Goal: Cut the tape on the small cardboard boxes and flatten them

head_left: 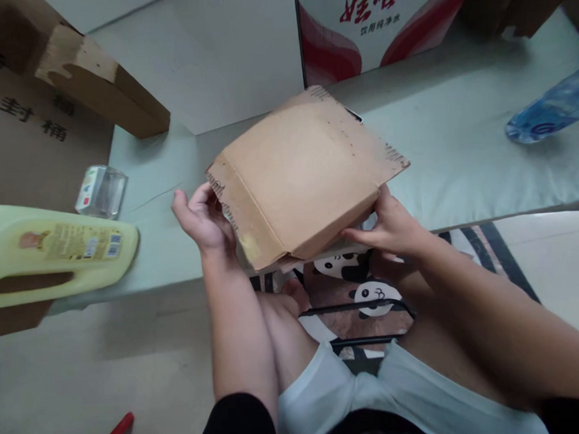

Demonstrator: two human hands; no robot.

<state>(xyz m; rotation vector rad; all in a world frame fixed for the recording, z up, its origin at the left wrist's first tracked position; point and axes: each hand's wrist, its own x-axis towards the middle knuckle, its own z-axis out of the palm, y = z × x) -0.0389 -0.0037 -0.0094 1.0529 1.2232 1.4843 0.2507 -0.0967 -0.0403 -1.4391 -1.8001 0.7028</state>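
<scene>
A brown cardboard box (297,165) with torn, jagged flap edges is tilted above the front edge of the low surface, between my two hands. My left hand (207,217) holds its left flap, thumb outside and fingers curled behind the cardboard. On the other side my right hand (386,225) grips the box's near right edge, some fingers hidden beneath it. Something pale shows under the box by my right fingers, too covered to name.
At left stand a yellow-green jug (61,252), a small clear container (101,192) and a narrow cardboard piece (106,84). A blue plastic bottle (553,106) lies at right. Behind is a red-and-white carton (377,27). A panda-print mat (340,285) lies below.
</scene>
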